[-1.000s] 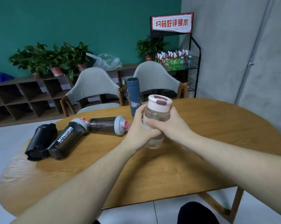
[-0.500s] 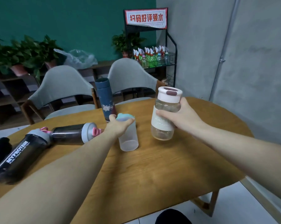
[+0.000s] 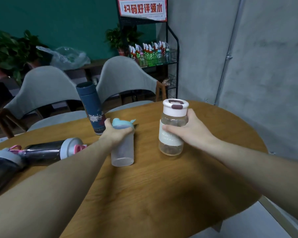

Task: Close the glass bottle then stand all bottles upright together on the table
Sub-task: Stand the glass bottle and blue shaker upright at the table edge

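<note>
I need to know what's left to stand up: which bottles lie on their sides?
The two dark shaker bottles at the table's left edge: the grey-lidded, pink-capped one and its neighbour. The others stand upright.

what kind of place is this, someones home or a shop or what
Probably a shop or office lounge, not a home: a wire rack of small bottles under a printed sign, with grey chairs round a wooden table.

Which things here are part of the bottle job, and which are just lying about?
Job:
glass bottle, in right hand
frosted shaker, in left hand
blue flask, upright
dark shakers, lying down
table

Lying about:
chairs
spray bottle rack
plants
plastic bag
</note>
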The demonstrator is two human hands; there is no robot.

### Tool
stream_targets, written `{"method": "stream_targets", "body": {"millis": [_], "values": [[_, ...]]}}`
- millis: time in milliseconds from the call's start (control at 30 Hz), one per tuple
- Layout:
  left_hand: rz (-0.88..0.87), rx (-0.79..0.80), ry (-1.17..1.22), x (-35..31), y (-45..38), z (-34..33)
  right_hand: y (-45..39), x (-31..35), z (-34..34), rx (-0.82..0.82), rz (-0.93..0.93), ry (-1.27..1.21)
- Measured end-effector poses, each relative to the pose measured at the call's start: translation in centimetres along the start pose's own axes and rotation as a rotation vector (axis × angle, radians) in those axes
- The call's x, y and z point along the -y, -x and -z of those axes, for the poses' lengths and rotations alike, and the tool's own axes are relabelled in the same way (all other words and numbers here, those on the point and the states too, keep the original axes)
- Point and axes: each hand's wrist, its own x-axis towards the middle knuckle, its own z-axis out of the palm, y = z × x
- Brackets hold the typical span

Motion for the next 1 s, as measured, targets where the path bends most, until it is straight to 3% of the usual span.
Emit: {"method": "stream_targets", "body": {"millis": [133, 433, 767, 1000], "values": [[-0.170, -0.010, 0.155, -2.6, -0.5, -1.5, -1.7, -0.9, 1.3, -0.024, -0.002, 0.006], [-0.540, -0.118, 0.101, -9.6, -1.5, -8.2, -7.6, -4.0, 5.6, -0.099, -0.008, 0.039], [-0.657, -0.174, 0.138, -15.1, -4.9, -17.5, -15.7, -9.1, 11.0, -0.195, -0.043, 0.097], [-0.642, -0.222, 0.105, -16.7, -6.6, -22.2, -20.4, -11.4, 12.4, -0.179, -0.042, 0.090]]}}
